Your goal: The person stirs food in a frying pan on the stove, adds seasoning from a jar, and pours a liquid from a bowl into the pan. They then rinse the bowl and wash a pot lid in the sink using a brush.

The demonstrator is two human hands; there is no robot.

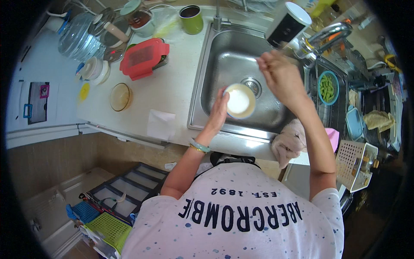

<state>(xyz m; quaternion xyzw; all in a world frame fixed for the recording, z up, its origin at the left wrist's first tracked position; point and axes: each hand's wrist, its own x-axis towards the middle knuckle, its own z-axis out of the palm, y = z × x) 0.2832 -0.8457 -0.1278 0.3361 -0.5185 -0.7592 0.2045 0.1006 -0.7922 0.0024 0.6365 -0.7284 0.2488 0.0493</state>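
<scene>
Over the steel sink (223,58), my left hand (220,108) holds a small bowl (253,103) by its left side. The bowl has a blue rim and a pale yellow inner wall. White contents (238,101) lie in it; whether liquid or powder I cannot tell. My right hand (279,73) is raised above the sink's right half, below the curved chrome faucet (330,34). Its fingers are bent and blurred, and a thin brownish shape beside them is too unclear to name. The drain strainer (251,86) shows just behind the bowl.
On the left counter are a red-lidded food container (142,60), an amber glass bowl (121,97), a white paper sheet (161,124) and a green canister (191,20). Right of the sink, a blue basket (337,84) holds green pods. A towel (290,140) hangs at the front edge.
</scene>
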